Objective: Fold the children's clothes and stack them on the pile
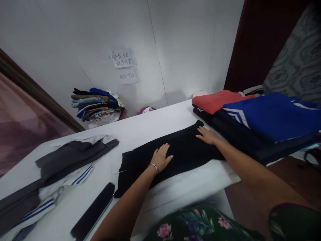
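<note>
A black garment (180,147) lies spread on the white table (160,117), its long side running left to right in front of me. My left hand (161,158), with a bracelet at the wrist, rests flat on its middle, fingers stretched out. My right hand (207,135) lies on the garment's right part, fingers spread, close to a small bunched bit of black cloth at the far right corner. Neither hand grips anything. Which kind of garment this is, I cannot tell.
To the right sit piled clothes, with a red garment (215,100) and a blue garment (273,115) on top. Dark grey clothing (75,157) lies at the left. A long black object (94,211) is near my left forearm. Behind the table's far edge stands a folded clothes stack (97,105).
</note>
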The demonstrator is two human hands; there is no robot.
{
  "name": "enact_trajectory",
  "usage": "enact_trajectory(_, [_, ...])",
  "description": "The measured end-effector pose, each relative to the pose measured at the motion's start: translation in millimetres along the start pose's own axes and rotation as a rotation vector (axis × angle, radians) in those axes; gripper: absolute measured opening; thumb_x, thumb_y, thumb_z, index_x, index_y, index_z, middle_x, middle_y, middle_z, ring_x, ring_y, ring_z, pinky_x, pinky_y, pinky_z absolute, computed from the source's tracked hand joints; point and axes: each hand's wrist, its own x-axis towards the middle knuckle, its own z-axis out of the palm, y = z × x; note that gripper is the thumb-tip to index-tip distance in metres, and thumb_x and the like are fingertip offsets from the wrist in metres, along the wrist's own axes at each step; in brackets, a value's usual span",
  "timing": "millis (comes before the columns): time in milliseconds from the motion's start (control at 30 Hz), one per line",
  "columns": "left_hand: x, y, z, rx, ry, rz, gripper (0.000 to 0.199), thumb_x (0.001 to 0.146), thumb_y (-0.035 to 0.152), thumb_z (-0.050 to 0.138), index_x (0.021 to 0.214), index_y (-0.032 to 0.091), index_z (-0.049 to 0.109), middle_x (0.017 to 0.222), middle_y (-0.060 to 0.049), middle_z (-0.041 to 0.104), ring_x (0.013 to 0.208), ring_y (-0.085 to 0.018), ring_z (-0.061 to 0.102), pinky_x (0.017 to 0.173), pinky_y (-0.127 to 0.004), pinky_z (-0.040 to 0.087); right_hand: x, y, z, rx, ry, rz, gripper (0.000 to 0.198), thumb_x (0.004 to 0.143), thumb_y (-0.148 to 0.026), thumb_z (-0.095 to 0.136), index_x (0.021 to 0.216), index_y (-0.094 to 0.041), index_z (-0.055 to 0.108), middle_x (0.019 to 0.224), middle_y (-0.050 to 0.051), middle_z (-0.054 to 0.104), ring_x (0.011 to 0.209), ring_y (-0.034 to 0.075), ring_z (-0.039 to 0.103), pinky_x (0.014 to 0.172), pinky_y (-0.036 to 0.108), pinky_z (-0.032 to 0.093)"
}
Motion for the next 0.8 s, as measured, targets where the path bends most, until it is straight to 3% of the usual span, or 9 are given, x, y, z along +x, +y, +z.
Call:
enact_trajectory(100, [-1.3, -0.5, 0.9, -0.014, 0.017, -0.015, 0.057, 0.092, 0.041, 0.042, 0.144, 0.019, 0.030, 0.152, -0.009, 0.030, 0.141, -0.022, 0.024, 0.113, -0.047, 0.022, 2.1, 6.2, 1.8, 0.094, -0.001, -0.002, 0.068, 0.082, -0.062, 0.048, 0.136, -0.020, 0.049, 0.150, 0.010, 0.031, 0.140, 0.030, 0.023, 0.113, 0.051, 0.020])
enact_trajectory(233, [-2.6, -0.2, 0.4, -0.039, 0.031, -0.022, 0.055, 0.092, 0.039, 0.043, 0.143, 0.019, 0.032, 0.151, -0.010, 0.031, 0.140, -0.022, 0.026, 0.113, -0.047, 0.022, -12.4, 16.5, -20.9, 0.202, 0.065, 0.004, 0.064, 0.090, -0.061, 0.030, 0.134, -0.019, 0.052, 0.140, 0.009, 0.048, 0.130, 0.026, 0.043, 0.109, 0.043, 0.033])
enact_trajectory(333, [-2.9, 0.6, 0.0, -0.046, 0.050, -0.017, 0.054, 0.092, 0.037, 0.043, 0.142, 0.020, 0.033, 0.150, -0.010, 0.033, 0.140, -0.022, 0.027, 0.113, -0.048, 0.023, -48.0, 28.9, -33.2, 0.373, 0.153, 0.027, 0.064, 0.088, -0.061, 0.038, 0.132, -0.017, 0.054, 0.135, 0.009, 0.054, 0.125, 0.028, 0.049, 0.107, 0.046, 0.037])
enact_trajectory(433, [-2.5, 0.5, 0.9, -0.050, 0.083, -0.010, 0.052, 0.091, 0.036, 0.045, 0.140, 0.021, 0.037, 0.149, -0.010, 0.037, 0.139, -0.022, 0.030, 0.112, -0.048, 0.025, -98.1, 40.9, -27.3, 0.550, 0.220, 0.052, 0.062, 0.081, -0.059, 0.054, 0.128, -0.018, 0.058, 0.131, 0.008, 0.057, 0.122, 0.030, 0.051, 0.106, 0.046, 0.038])
enact_trajectory(600, [-0.1, -0.8, 1.8, -0.089, 0.109, -0.013, 0.049, 0.090, 0.034, 0.047, 0.136, 0.022, 0.041, 0.147, -0.010, 0.040, 0.138, -0.022, 0.032, 0.111, -0.050, 0.026, -156.7, 58.1, -0.5, 0.498, 0.300, 0.088, 0.062, 0.077, -0.050, 0.061, 0.131, -0.021, 0.054, 0.132, 0.007, 0.057, 0.119, 0.030, 0.054, 0.104, 0.047, 0.041])
enact_trajectory(800, [-1.8, 20.6, -12.1, -0.061, 0.159, -0.045, 0.052, 0.084, 0.023, 0.051, 0.135, 0.021, 0.042, 0.148, -0.010, 0.037, 0.139, -0.025, 0.029, 0.111, -0.054, 0.023, -148.2, 60.0, -0.4, 0.360, 0.340, -0.004, 0.060, 0.074, -0.038, 0.063, 0.132, -0.023, 0.053, 0.122, 0.008, 0.061, 0.112, 0.028, 0.057, 0.099, 0.045, 0.045])
